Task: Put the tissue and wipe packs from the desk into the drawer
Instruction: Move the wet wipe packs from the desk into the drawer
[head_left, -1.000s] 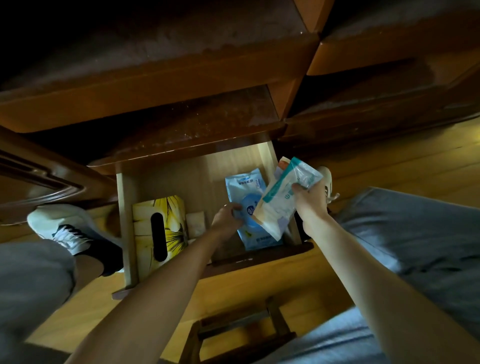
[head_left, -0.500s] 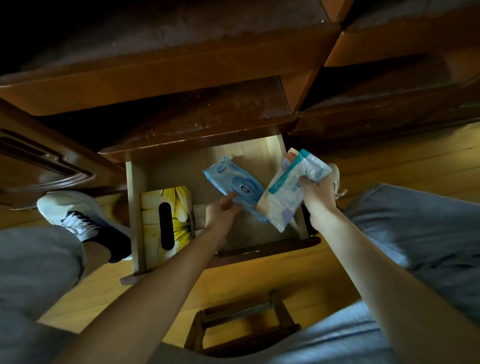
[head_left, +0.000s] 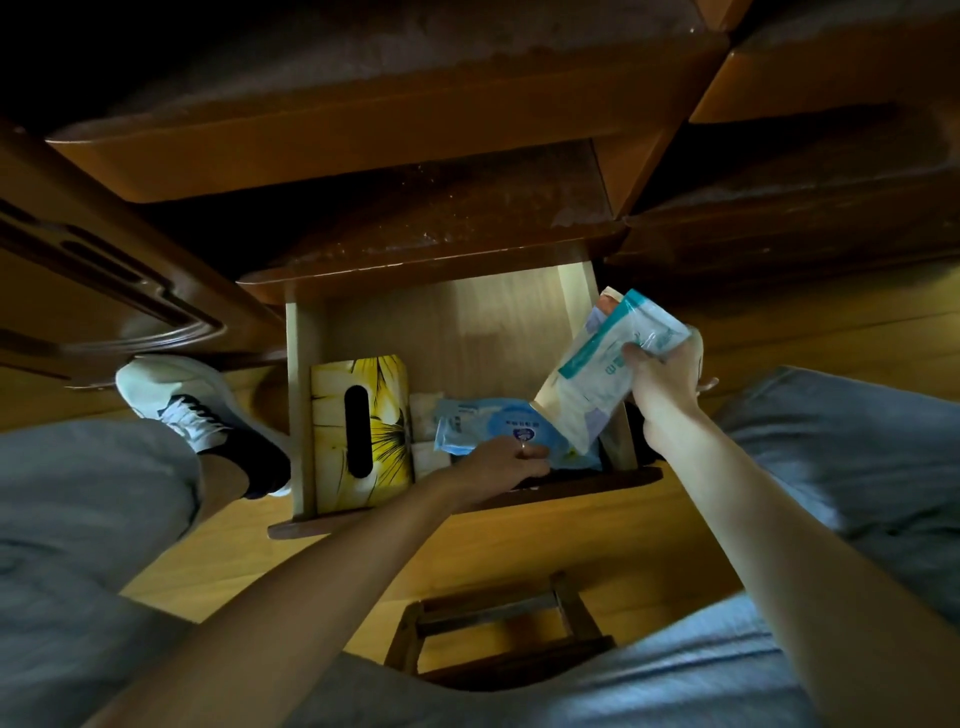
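Wipe packs occupy both hands above the open drawer (head_left: 304, 415) at the centre of the frame. The blue wipe pack (head_left: 480, 428) lies nearly flat inside the drawer, its long axis running left to right across the picture, just right of the yellow flowered tissue box (head_left: 382, 431) that stands against the drawer's left wall. The left hand (head_left: 501, 462) rests on the near edge of this pack, fingers curled over it; whether it grips or merely presses cannot be told. The right hand (head_left: 662, 376), at centre right, pinches the upper end of a teal-and-white pack (head_left: 597, 374), with at least one further pack behind it, thumb across the front. This bundle hangs tilted, long axis running from upper right to lower left, its lower corner over the drawer's right part and overlapping the blue pack in the picture; contact between the two cannot be confirmed. The remaining open floor of the drawer lies up-frame and left of the bundle, so the right hand is the nearer one for placing it, probably by lowering and laying it flat once the left hand clears. Small pale packets (head_left: 426, 415) sit between box and blue pack.
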